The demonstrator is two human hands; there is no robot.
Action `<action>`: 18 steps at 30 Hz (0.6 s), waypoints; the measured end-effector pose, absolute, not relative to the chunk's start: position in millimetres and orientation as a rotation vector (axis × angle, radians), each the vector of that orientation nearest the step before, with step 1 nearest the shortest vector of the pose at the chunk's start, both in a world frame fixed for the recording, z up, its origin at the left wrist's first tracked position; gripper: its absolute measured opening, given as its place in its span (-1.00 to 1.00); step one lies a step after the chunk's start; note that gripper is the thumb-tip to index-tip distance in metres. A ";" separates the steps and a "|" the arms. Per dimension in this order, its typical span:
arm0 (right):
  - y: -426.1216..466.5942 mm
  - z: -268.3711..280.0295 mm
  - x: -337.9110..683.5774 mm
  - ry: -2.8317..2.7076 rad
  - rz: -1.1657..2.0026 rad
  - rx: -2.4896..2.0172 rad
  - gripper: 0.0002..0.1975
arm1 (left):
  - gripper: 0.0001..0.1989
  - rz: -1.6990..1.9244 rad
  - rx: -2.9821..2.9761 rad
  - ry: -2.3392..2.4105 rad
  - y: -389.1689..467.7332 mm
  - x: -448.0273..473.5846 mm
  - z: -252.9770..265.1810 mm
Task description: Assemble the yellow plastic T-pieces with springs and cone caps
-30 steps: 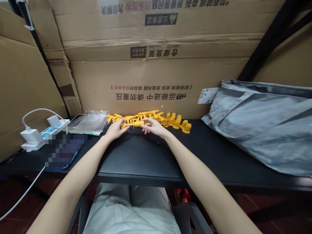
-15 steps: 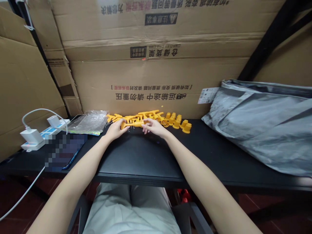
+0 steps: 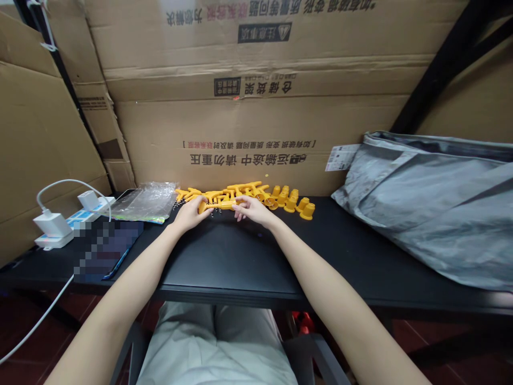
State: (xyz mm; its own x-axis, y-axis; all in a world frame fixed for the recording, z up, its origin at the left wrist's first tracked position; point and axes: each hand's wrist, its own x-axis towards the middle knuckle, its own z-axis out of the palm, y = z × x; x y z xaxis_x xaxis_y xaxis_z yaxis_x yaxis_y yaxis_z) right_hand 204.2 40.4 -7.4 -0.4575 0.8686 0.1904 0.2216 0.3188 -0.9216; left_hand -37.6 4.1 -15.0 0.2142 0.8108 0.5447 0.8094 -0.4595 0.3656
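Note:
Between my two hands, just above the black table, a yellow plastic corkscrew (image 3: pixel 215 206) lies roughly level. My left hand (image 3: pixel 191 215) is closed around its T-shaped handle at the left end. The fingers of my right hand (image 3: pixel 253 209) pinch the wider, bell-shaped yellow sleeve (image 3: pixel 228 205) at the other end. No metal spiral shows on this piece. Behind my hands are several yellow T-handles (image 3: pixel 240 188), some with dark metal spirals pointing toward me. To the right of my right hand stand several loose yellow bell-shaped sleeves (image 3: pixel 291 202).
On the left lie clear plastic bags (image 3: pixel 140 202), a dark phone-like item (image 3: pixel 110 251) and a power strip (image 3: pixel 82 216) with white chargers. A large grey bag (image 3: pixel 433 208) stands at the right. Cardboard (image 3: pixel 256 117) closes off the back of the black table (image 3: pixel 236 262).

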 end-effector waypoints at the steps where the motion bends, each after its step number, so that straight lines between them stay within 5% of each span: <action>1: 40.3 -7.3 204.1 -1.872 1.150 -0.967 -0.64 | -0.73 1.106 2.448 1.631 4.2 -37.7 -15.1; 18: 38.6 -6.0 202.5 -1.850 1.152 -1.005 -0.68 | -0.72 1.098 2.457 1.640 4.6 -37.8 -16.0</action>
